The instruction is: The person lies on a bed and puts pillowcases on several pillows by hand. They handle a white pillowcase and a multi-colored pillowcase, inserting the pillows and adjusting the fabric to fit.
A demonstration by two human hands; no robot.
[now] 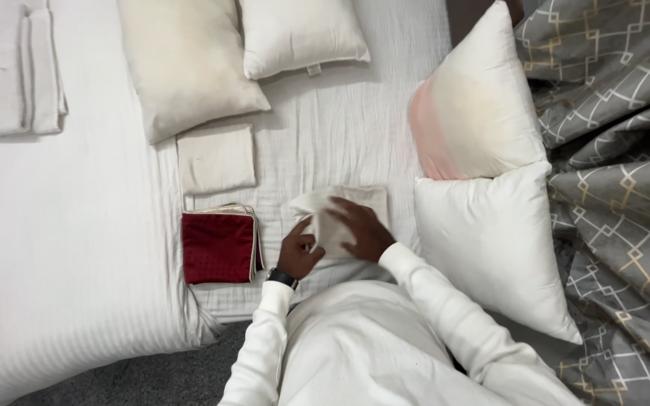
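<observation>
- Left hand (299,252), watch at the wrist, closed in a pinch on the near-left edge of the folded cream cloth (340,218), lifting a loose flap of it.
- Right hand (362,229) spread flat on top of the same cloth, fingers open, pressing it down rather than gripping.
- Cloth lying on the bed (77,248), near the front edge, just beyond both hands.
- Judged light, soft and limp: likely to sag and unfold if lifted by one corner; not fragile, not slippery, though the layers may slide over one another.
- Best taken at two corners of one edge, or with a flat palm under the whole fold, to keep the layers together.
- Just left of the cloth: a dark red folded cover (218,246) on a thin stack of pale ones.
- Right of the cloth: a plain white pillow (494,248), its near corner hanging toward the bed's edge.
- Beyond the red cover, left of the cloth: a folded cream square (216,158).
- Beyond and right of the cloth: a pillow with a pink end (475,105), touching the white one.
- Far right of the cloth: a grey patterned quilt (618,150), rumpled.
- Farthest beyond the cloth: a cream pillow (186,60) and a small white pillow (299,34).
- Far left of the cloth: folded white linen (9,68).
</observation>
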